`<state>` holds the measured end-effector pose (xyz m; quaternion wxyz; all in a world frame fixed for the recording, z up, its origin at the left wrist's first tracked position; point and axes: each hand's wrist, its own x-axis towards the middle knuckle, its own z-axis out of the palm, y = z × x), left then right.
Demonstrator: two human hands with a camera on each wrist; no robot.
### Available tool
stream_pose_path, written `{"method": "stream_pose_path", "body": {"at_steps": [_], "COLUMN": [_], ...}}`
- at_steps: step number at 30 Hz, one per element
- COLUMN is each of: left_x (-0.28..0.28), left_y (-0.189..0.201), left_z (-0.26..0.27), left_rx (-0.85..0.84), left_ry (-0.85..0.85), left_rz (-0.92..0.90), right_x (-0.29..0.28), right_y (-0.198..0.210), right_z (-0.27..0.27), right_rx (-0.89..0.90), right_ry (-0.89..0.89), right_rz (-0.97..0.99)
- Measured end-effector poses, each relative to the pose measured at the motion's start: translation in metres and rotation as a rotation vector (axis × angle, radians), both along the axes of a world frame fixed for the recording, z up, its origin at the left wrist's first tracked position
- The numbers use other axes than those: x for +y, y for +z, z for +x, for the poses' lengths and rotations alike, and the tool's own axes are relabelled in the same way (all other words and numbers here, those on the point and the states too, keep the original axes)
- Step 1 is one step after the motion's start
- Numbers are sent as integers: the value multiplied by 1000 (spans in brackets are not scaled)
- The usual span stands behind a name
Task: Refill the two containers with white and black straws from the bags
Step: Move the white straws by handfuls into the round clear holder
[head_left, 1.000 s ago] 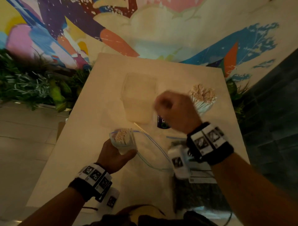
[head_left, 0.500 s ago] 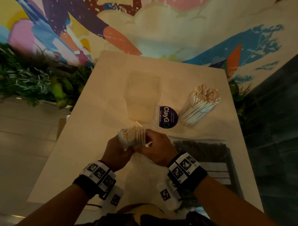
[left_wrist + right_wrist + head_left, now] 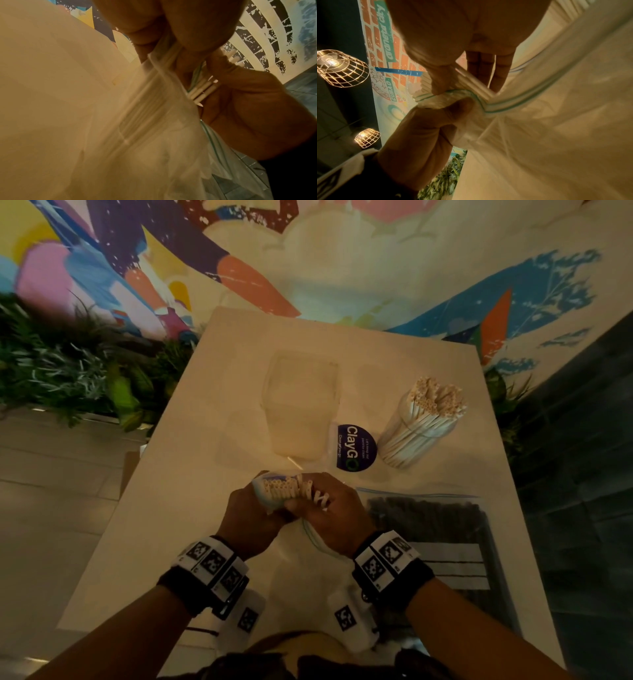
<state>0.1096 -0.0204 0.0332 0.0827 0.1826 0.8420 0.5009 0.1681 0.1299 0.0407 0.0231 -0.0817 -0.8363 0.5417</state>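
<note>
Round label (image 3: 356, 447) mid-table reads "ClayGo". Right of it, container (image 3: 416, 433) packed with white straws; square container (image 3: 301, 405) clear. Left hand (image 3: 248, 518) grips bag (image 3: 154, 121) mouth; right hand (image 3: 334, 517) pinches white straw bundle (image 3: 284, 486). Black-straw bag (image 3: 431, 518) near right edge.

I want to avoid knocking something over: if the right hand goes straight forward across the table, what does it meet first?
Probably the round ClayGo lid, lying just beyond the right hand; the jar of white straws stands farther right. Depth is unclear.
</note>
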Motion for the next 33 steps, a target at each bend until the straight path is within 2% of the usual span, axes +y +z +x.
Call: {"method": "stream_pose_path", "body": {"at_steps": [8, 14, 18, 23, 26, 30, 33], "left_x": [-1, -5, -2, -3, -2, 1, 2], "left_y": [-3, -12, -10, -3, 0, 2, -6], "left_z": [-1, -1, 2, 6, 6, 9, 7], "left_rx": [-34, -104, -103, -166, -178, -182, -182], "left_ry": [26, 110, 72, 28, 12, -6, 10], "left_rz": [-74, -25, -20, 25, 13, 29, 11], "right_x": [0, 15, 15, 17, 15, 10, 9], "right_y": [-3, 1, -4, -12, -9, -16, -17], "right_z": [-5, -4, 0, 8, 6, 7, 9], "right_rx": [10, 158, 177, 149, 183, 78, 126], "right_ry": [35, -110, -150, -116, -127, -35, -74], "right_rz": [-24, -128, -215, 29, 13, 80, 105]}}
